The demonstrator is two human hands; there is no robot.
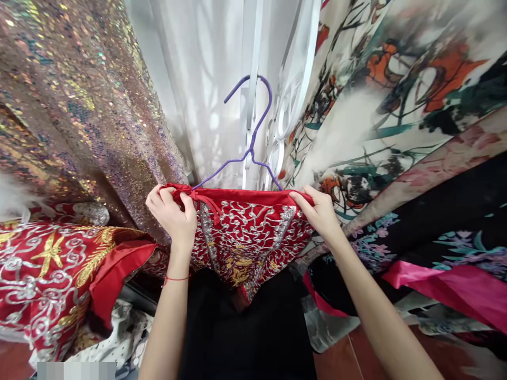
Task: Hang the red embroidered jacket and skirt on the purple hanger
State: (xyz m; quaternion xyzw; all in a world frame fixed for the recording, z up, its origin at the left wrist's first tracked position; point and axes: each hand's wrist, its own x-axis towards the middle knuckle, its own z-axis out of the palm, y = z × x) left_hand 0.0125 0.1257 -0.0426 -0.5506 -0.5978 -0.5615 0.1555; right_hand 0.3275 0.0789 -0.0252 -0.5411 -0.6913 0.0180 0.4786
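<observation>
A red skirt-like garment [245,232] with silver and gold embroidery hangs down in front of me, its plain red waistband stretched level between my hands. My left hand [174,211] pinches the gathered left end of that band, beside a dangling red drawstring [212,203]. At the opposite end, my right hand [319,211] grips the band with the thumb along its top edge. Behind the band rises a purple wire hanger [252,148]; its lower part is hidden by the garment. The hanger's hook crosses a white vertical strip [253,68].
Iridescent sequined fabric [87,105] hangs at the left, above another red embroidered garment [51,274]. Floral-printed cloth [380,116] hangs at the right, over black floral fabric [435,227] and a pink satin band [463,290]. Reddish floor tiles [340,359] show below.
</observation>
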